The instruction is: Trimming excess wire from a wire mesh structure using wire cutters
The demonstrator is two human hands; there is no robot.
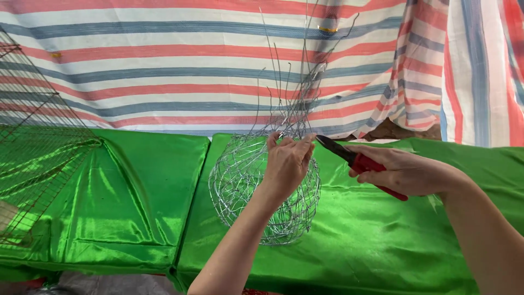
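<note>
A rounded wire mesh basket [240,180] of silver wire stands on a green satin-covered table [371,240]. Loose wire ends [295,93] stick up from its top. My left hand [288,163] pinches the wires at the basket's upper rim, fingers closed on them. My right hand [406,172] holds red-handled pliers [357,162], whose dark jaws point left toward the wires near my left fingertips.
A second green-covered table [125,207] stands to the left, with a narrow gap between the two. A flat wire grid panel [33,142] leans over its left part. A red, blue and white striped tarp [191,65] hangs behind.
</note>
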